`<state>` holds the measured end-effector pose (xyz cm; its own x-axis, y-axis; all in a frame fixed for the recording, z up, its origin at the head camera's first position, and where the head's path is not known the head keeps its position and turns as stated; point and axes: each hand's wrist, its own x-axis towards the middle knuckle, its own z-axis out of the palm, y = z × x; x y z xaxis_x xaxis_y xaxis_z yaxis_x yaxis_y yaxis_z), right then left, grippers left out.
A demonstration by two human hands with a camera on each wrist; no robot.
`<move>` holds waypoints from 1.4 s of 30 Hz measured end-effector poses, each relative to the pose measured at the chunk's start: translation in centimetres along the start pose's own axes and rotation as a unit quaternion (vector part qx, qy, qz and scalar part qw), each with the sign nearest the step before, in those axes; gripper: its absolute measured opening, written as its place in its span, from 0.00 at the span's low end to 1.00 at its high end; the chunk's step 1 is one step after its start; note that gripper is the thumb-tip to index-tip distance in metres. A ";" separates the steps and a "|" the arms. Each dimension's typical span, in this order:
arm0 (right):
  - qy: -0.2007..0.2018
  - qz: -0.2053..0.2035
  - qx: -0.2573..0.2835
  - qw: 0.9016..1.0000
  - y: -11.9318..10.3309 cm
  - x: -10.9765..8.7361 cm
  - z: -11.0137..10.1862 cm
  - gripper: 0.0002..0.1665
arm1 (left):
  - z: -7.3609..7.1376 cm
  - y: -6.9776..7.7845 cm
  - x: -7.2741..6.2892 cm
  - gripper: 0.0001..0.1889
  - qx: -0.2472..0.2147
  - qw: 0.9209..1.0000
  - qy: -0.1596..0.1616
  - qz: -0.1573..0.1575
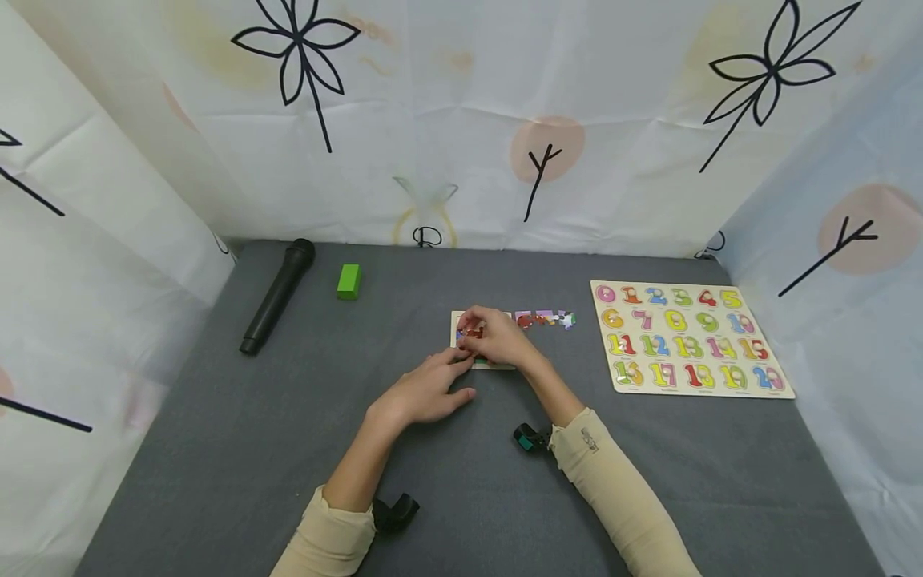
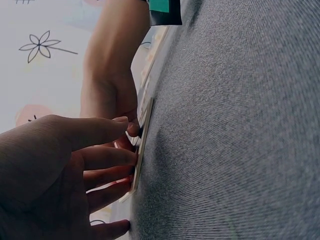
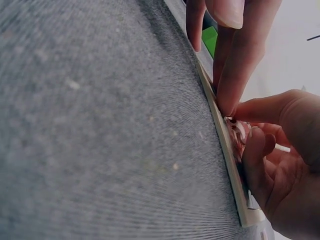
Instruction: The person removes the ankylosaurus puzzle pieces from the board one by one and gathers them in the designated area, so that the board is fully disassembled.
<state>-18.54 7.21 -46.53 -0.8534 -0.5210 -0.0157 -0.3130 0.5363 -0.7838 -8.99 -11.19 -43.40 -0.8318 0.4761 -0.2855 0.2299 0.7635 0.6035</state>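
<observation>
A small wooden-framed jigsaw puzzle board [image 1: 455,322] lies flat at mid-table, largely covered by both hands. My right hand [image 1: 497,336] is over it, thumb and forefinger curled around a reddish puzzle piece [image 3: 239,131] at the board's surface. From the left, my left hand [image 1: 427,390] reaches in with its fingers extended, fingertips touching the board and its near-left edge. The left thumb is spread apart from the fingers. Just right of the board, several joined puzzle pieces [image 1: 546,320] form a short colourful strip.
A number board [image 1: 692,385] with coloured numerals lies at the right. Far left are a black microphone [image 1: 277,296] and a green block [image 1: 348,282]. A printed white curtain [image 1: 461,160] stands behind the grey table [image 1: 288,449]. Both wrists wear black cameras.
</observation>
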 end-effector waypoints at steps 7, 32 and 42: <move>0.010 -0.008 0.072 0.997 0.1 -0.4 0.3 0.07 | 0.1 -0.1 0.1 0.33 0.001 1.000 -0.001 0.002; 0.038 0.016 0.128 0.991 2.9 -3.9 -4.4 0.11 | 0.3 -0.2 0.2 0.32 0.008 1.000 0.003 0.004; 0.073 0.037 0.066 0.994 4.9 -5.1 -6.1 0.10 | 0.2 -0.3 0.2 0.32 0.005 1.000 0.006 0.016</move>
<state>-18.27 16.51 -46.49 -0.9264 -0.3764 0.0061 -0.1975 0.4722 -0.8591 -9.10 -11.23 -43.77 -0.8299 0.4948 -0.2576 0.2608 0.7524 0.6049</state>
